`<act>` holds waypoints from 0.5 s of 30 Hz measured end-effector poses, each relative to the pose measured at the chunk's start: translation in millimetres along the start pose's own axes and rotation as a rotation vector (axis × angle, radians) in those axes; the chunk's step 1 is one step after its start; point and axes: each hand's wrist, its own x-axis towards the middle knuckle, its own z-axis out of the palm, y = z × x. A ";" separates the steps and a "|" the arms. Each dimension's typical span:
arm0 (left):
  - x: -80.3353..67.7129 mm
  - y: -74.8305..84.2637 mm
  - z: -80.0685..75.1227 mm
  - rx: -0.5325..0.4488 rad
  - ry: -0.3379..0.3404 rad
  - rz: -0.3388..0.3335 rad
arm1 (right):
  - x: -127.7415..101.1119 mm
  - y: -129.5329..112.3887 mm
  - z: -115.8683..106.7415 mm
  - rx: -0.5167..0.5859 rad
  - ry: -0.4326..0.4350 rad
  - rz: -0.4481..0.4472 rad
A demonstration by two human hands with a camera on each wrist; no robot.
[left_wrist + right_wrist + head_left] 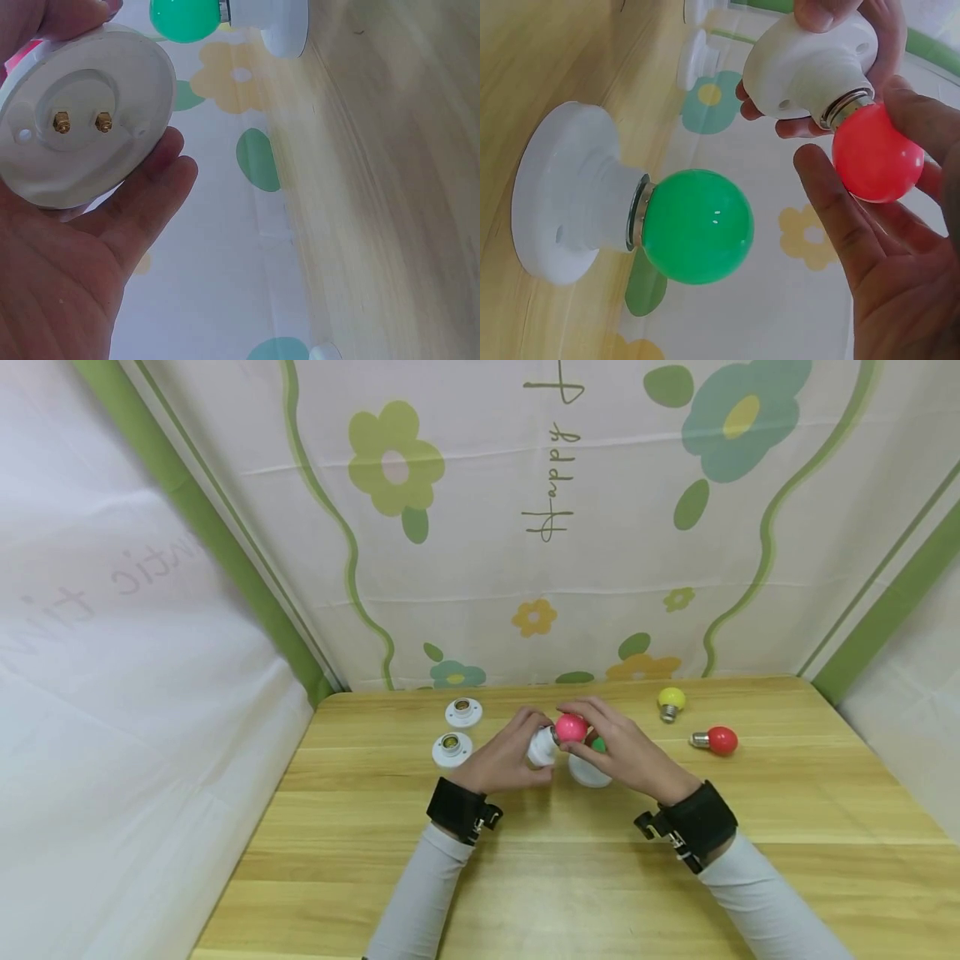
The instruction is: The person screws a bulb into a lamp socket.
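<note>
Spreading across the whole lower half of the head view, the wooden table (525, 877) is cut off at the bottom edge, and both forearms leave the picture there too. The flowered backdrop (480, 527) behind it carries writing that reads upside down and is hard to make out.

The green bulb (696, 226) in its white socket (562, 191), standing on the table, is almost wholly hidden behind the right hand (626, 747) in the head view; only the right wrist view shows it plainly. Two empty sockets (457, 731) sit to the left, a yellow bulb (671, 700) and a red bulb (718, 740) lie well to the right.

Held above the table between both hands, the white held socket (810, 67) has the pink bulb (874, 154) seated at its mouth. The left hand (504, 758) grips this socket, fingers and thumb curled round its body, with the flat base and two brass screws turned toward the left wrist camera. The right hand cups the pink bulb, fingers curved about it and touching it; how firmly the fingertips press cannot be told, since the far side of the bulb is hidden.
</note>
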 end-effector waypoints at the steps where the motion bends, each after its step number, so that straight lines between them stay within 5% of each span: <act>1: 0.0 0.1 -0.1 -0.002 -0.001 -0.001 | 0.1 0.3 0.2 0.004 0.000 -0.010; 15: -0.3 -0.7 0.7 -0.007 0.001 -0.007 | -0.4 1.4 -1.6 0.009 -0.004 -0.064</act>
